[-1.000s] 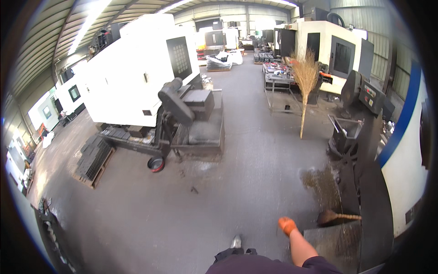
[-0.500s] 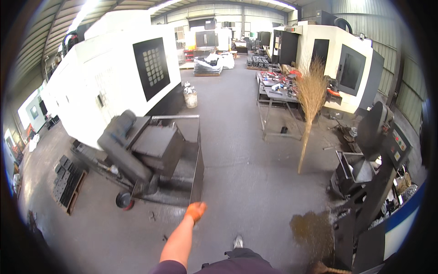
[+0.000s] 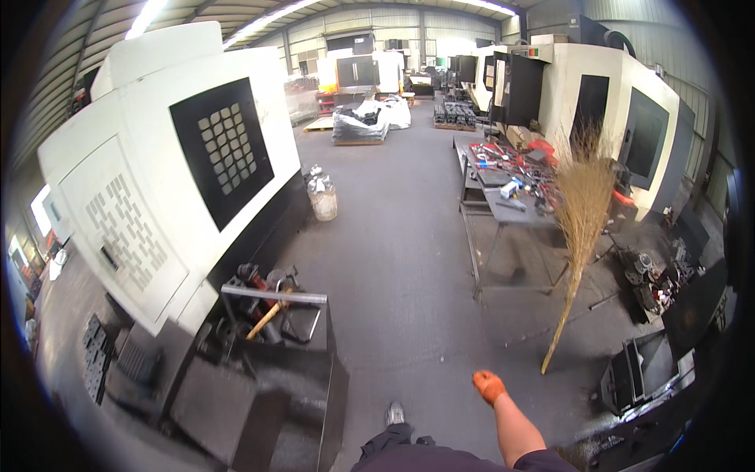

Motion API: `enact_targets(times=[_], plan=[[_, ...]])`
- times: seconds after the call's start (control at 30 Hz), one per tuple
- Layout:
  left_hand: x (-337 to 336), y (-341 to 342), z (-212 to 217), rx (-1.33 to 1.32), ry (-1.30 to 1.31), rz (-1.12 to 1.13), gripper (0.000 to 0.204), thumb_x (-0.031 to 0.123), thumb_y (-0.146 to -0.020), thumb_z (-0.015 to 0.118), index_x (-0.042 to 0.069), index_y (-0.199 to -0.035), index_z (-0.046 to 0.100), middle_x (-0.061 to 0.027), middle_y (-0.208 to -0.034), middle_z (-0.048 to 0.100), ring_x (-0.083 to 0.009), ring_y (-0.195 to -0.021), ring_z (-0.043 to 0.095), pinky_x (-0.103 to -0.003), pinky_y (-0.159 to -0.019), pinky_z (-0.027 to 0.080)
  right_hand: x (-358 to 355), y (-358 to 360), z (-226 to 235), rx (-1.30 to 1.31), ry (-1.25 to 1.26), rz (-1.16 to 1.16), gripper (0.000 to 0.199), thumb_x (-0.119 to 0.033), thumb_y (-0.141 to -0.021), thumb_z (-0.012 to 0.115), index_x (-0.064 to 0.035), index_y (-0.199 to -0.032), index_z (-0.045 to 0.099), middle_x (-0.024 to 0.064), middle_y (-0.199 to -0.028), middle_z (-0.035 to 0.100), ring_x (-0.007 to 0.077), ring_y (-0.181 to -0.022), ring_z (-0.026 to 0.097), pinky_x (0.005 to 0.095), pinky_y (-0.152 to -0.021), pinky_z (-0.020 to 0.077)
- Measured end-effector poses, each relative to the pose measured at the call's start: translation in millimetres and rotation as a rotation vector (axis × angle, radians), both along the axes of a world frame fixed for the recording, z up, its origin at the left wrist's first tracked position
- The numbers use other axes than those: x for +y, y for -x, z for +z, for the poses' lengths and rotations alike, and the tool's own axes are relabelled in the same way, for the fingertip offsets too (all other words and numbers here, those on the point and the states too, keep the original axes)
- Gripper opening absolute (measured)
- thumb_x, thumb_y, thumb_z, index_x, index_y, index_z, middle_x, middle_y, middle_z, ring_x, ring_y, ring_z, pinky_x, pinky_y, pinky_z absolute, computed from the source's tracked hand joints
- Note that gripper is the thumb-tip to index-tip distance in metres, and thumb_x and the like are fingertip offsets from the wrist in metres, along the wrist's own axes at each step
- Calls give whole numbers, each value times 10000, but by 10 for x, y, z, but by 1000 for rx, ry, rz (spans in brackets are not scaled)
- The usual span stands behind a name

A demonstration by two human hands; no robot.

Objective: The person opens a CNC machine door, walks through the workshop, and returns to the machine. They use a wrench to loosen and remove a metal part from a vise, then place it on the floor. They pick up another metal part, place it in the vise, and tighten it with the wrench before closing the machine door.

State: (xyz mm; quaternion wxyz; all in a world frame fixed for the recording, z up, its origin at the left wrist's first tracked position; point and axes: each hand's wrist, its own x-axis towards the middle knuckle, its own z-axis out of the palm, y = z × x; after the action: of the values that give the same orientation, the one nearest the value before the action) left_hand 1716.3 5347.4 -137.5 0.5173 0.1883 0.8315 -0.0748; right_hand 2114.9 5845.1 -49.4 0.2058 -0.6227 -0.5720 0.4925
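My right hand point(image 3: 489, 386) wears an orange glove and hangs out in front of me, low and right of centre, above the grey concrete floor. Its fingers look curled and nothing is in it. My bare forearm runs down to the lower edge. The nearest thing is a tall twig broom point(image 3: 578, 236) that stands upright about a step ahead and to the right, its stick end on the floor. My shoe point(image 3: 395, 413) shows below, left of the hand. My left hand is out of view.
A big white machine point(image 3: 157, 181) fills the left side, with a dark metal cart point(image 3: 271, 370) of tools in front of it. A metal table point(image 3: 503, 211) covered with tools stands on the right, more machines point(image 3: 613, 110) behind it. A white bucket point(image 3: 323, 201) and wrapped pallets point(image 3: 363, 122) lie farther ahead.
The view has swung and moved forward along the aisle. Half a second ago an orange-gloved arm reached out at the lower left; now the right arm is out at the lower right.
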Motion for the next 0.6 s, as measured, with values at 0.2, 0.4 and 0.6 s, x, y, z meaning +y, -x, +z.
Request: enact_targets(times=[0.2, 0.4, 0.6], plan=[[4616, 956, 447, 89, -550, -550, 487, 377, -958, 477, -15, -1192, 649, -261, -1279, 618, -411, -1216, 574, -464, -1038, 459, 717, -705, -1173, -630, 236, 662, 300, -328, -864, 580, -96, -1015, 696, 167, -1037, 716, 352, -1036, 679, 450, -838, 542], [9006, 1990, 1973, 168, -993, -192, 487, 467, -924, 543, 55, -1141, 684, -184, -1153, 696, -390, -1108, 636, -449, -961, 492, 1968, -289, -1068, -705, 311, 846, 255, -271, -879, 586, -100, -1024, 708, 160, -1045, 718, 340, -1035, 685, 432, -848, 546], [10521, 2591, 1337, 251, -829, -75, 759, 642, -915, 434, -40, -1106, 705, -296, -1166, 661, -428, -1161, 612, -473, -1026, 446, 4675, 532, -1064, -762, 217, 989, 235, -222, -880, 592, -98, -1038, 716, 148, -1077, 723, 332, -1071, 681, 441, -874, 547]])
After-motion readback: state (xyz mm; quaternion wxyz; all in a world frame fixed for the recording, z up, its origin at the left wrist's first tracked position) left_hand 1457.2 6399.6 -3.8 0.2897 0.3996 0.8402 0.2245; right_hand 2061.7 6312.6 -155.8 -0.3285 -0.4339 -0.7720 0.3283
